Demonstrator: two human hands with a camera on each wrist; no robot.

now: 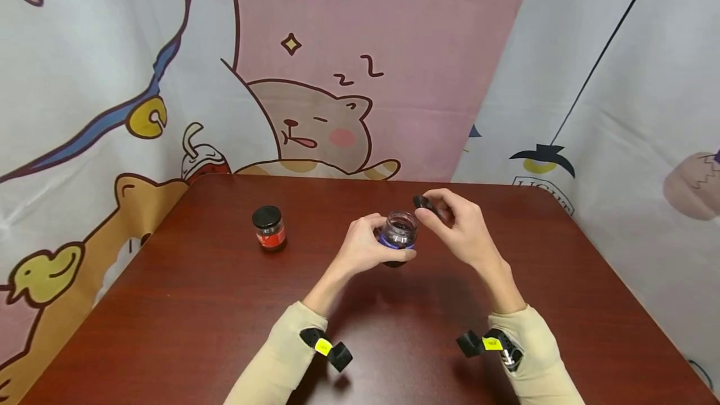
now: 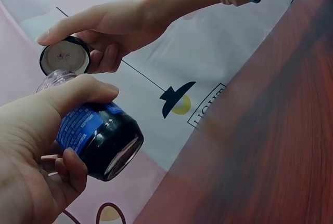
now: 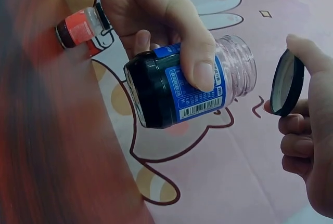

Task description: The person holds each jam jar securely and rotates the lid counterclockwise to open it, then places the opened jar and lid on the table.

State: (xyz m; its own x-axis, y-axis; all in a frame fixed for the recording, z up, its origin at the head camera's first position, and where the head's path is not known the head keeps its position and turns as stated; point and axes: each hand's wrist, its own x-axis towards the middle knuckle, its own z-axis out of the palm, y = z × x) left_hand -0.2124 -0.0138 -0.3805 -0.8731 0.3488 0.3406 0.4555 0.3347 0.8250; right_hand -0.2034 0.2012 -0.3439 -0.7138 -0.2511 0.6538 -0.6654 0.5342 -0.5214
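A: Where are we with this jar?

B: The blue-labelled jar [image 1: 399, 240] has its mouth bare, and its black lid [image 1: 427, 205] sits just off the rim, to the right. I'd call it the lid step, though from 1 moment I can't tell whether the lid is coming off or going on.

A: So what does the next move call for?

B: Either way, I'd say a steady jar. If closing, the lid must be levelled and centred over the rim; if setting it down, the right needs a free patch of table [image 1: 197, 324].

A: And the 2 hands?

B: The left hand [image 1: 362, 247] wraps the jar from the left, thumb along the near side, fingers curled round the far side. It's closed only as far as the glass allows, and the jar looks roughly upright, held off the table.

A: The right?

B: The right hand [image 1: 458, 222] comes in from the right, thumb and fingertips pinching the lid by its edge, the other fingers bent. The lid is tipped, its pale inside facing the jar's mouth; they don't touch.

A: Anything else out?

B: A red-labelled jar [image 1: 270, 230], lid on, standing well apart to the left. Neither hand touches it.
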